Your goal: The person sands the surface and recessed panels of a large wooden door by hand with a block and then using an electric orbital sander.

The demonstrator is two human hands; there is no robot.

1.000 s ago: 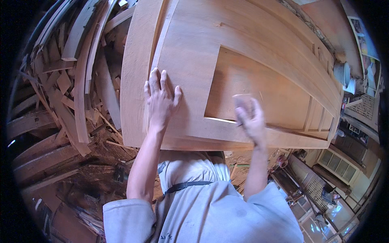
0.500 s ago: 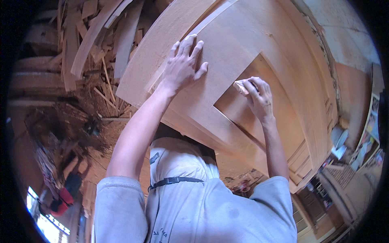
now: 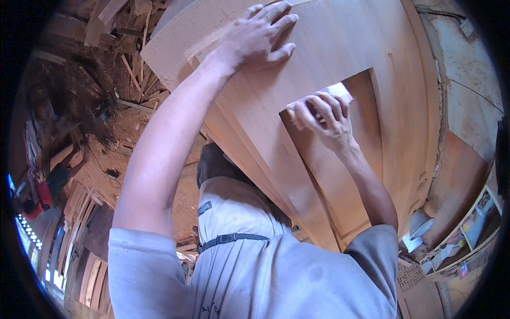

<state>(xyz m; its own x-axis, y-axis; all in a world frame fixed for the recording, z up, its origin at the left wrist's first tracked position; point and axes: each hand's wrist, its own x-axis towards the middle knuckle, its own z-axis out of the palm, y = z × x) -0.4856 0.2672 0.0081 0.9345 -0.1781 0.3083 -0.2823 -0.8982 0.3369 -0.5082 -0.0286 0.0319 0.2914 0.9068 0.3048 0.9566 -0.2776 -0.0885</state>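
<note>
A pale brown wooden panelled door (image 3: 340,40) lies in front of me, dusty on its surface. My left hand (image 3: 260,34) rests on its flat frame near the far left, fingers spread and holding nothing. Over the far end of a recessed panel (image 3: 365,114), my right hand (image 3: 324,114) is closed, with bent fingers, around what looks like a folded piece of sandpaper (image 3: 297,118). Most of that piece is hidden by the fingers. A bright white patch shows just beyond the knuckles; I cannot tell whether it is paper or light.
Wood offcuts (image 3: 135,74) and sawdust cover the floor at the left. Stacked boards (image 3: 71,234) stand at the lower left, near a person in red (image 3: 40,196). A shelf with assorted items (image 3: 473,223) is at the right, beside a worn wall (image 3: 467,80).
My right hand has moved left to the recess's far left corner, its fingers bending lower over the wood. The view has shifted; my left hand stays flat on the door.
</note>
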